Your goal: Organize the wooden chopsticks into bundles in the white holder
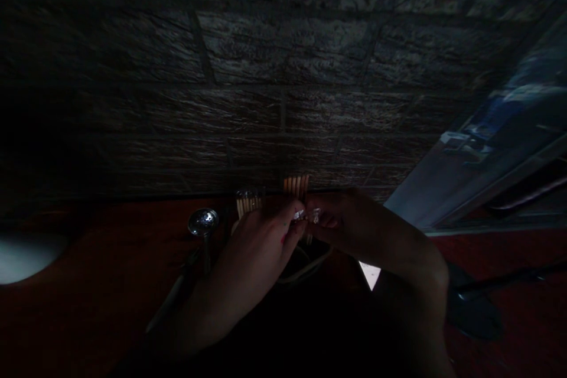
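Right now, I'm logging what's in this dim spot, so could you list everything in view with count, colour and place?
Block wall: one, grey-brown, behind
Table: one, reddish-brown, at its foot
Pale rounded object: one, left edge
Ladle-like utensil: one, silver, left of the hands
Wooden sticks: two groups, tan, beyond the hands
Clear shiny material: count unclear, between the hands
Curved band: count unclear, pale, below the hands
White piece: one, below the right forearm
Grey panel: one, right
Round base: one, dark, lower right
Floor: red, lower right
Left hand, right hand: centre, pinching
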Demonstrator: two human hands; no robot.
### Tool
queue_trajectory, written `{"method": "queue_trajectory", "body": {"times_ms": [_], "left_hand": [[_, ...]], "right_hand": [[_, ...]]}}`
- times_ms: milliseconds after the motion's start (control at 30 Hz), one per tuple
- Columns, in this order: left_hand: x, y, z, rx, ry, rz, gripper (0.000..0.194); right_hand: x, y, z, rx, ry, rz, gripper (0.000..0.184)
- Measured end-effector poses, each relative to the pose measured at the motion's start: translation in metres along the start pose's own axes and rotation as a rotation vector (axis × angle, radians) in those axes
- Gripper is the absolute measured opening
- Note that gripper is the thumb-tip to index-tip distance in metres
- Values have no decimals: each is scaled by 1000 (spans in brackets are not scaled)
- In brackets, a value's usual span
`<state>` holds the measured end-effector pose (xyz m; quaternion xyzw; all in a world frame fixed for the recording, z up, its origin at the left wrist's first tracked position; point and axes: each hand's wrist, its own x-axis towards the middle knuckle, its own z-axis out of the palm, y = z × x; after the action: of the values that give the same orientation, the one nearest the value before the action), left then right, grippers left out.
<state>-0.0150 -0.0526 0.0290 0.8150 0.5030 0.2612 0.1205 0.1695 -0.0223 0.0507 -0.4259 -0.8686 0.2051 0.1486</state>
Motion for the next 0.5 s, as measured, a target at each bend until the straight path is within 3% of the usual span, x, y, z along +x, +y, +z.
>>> {"method": "queue_trajectory", "body": {"times_ms": [233, 500], "left_hand": [[1, -2, 1, -18, -9, -19, 17], [7, -7, 4, -17, 72, 47, 13]], "right_hand": [[1, 2, -5, 17, -3, -5, 15], [-1, 11, -13, 130, -14, 17, 21]]}}
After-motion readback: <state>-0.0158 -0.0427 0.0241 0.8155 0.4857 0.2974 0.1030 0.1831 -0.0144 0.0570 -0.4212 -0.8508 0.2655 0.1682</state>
